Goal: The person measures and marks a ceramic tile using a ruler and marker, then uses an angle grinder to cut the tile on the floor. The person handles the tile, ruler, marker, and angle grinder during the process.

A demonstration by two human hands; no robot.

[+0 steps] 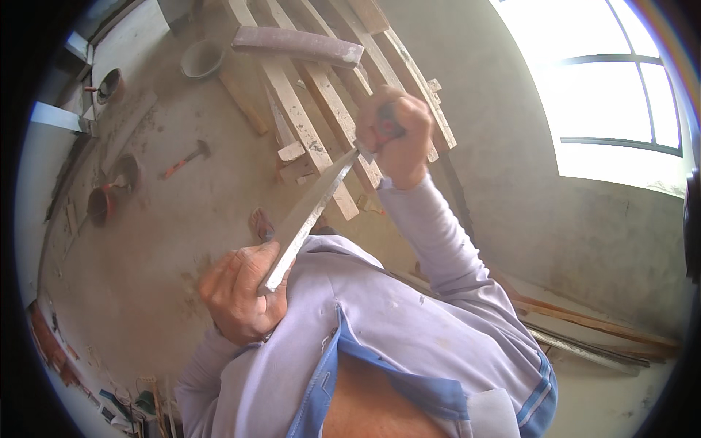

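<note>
Head view, looking down past the wearer's pale lavender jacket (409, 306) at a dusty floor, with a row of wooden slats (308, 135) as the landmark. The person's left hand (244, 292), nearer the body than the slats and to their left, grasps the lower end of a thin grey slab (314, 204) with a rough white edge. The slab slants up and rightward from that hand, its upper end crossing in front of the near ends of the slats; whether it touches them I cannot tell.

The right hand (398, 135), in front of the slats' near right part, is clenched around a tool (391, 120) with black and red on it. Fist and tool are blurred, so the tool's kind is unclear; it is right beside the slab's upper end.

A mauve strip (296, 45) lies across the slats, toward their far end. Left of the slats, on the floor, are a grey basin (202, 58) close by, a hammer with an orange handle (177, 166) farther off, and a reddish bucket (101, 206) farther still. Right of the slats is a bright window (606, 95) in a grey wall (526, 197).
</note>
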